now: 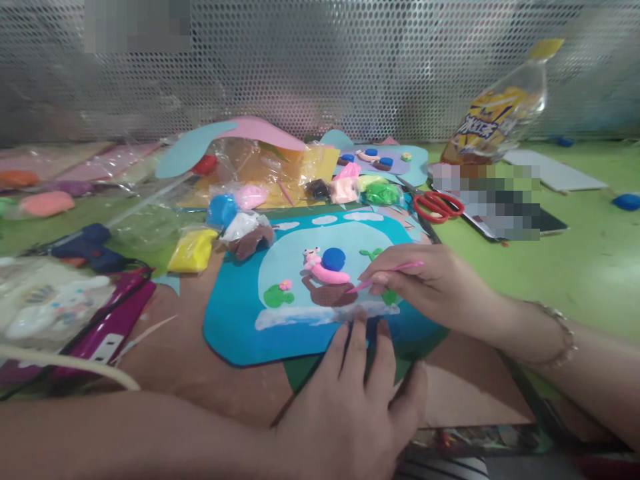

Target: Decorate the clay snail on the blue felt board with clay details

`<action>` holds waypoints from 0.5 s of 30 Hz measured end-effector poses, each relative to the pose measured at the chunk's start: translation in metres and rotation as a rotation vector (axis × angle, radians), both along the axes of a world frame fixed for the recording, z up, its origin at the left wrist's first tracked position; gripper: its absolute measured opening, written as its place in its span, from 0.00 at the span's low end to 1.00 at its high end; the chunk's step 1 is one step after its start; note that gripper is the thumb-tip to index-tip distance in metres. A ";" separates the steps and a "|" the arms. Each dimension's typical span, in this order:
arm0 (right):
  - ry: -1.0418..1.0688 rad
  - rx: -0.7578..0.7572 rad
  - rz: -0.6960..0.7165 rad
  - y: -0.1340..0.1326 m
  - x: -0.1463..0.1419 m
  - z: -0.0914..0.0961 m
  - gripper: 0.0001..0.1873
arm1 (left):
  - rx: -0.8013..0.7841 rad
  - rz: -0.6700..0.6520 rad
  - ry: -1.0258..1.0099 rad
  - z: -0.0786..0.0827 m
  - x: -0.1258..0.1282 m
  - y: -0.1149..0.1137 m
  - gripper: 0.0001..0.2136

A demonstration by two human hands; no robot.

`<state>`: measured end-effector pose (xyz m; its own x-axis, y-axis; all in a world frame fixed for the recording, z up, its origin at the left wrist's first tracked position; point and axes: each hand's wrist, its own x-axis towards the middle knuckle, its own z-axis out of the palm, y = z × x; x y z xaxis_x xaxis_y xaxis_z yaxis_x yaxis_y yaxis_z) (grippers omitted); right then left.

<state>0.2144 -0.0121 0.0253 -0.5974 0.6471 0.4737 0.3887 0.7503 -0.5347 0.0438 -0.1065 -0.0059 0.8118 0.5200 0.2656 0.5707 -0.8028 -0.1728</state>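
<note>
My right hand [425, 283] pinches a thin pink modelling tool [407, 266]; its tip meets the brown clay piece [330, 291] on a blue card picture [235, 333]. Above the brown piece lies a pink clay snail [327, 270] with a round dark blue shell [334, 259]. Green clay leaves [277, 297] with a small pink flower sit to the left, and a white clay strip [300, 317] runs below. My left hand [353, 387] rests with fingers spread on the card's lower edge. More green clay is partly hidden behind my right hand.
Bagged clay lumps, including a yellow pack [193, 251], lie behind and left of the card. Red-handled scissors [439, 205] are at its upper right. A tilted drink bottle [500, 110] stands at the back. A dark blue glue gun [93, 247] lies left.
</note>
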 end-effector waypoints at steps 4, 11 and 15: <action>0.012 0.001 0.010 0.000 0.000 0.000 0.07 | -0.006 -0.001 0.012 0.001 0.000 0.000 0.27; 0.040 -0.074 -0.007 -0.001 0.001 0.000 0.08 | -0.006 -0.009 0.019 0.001 -0.001 0.000 0.30; 0.039 -0.084 -0.009 -0.001 0.002 0.001 0.09 | -0.026 -0.010 0.024 0.001 -0.001 0.000 0.30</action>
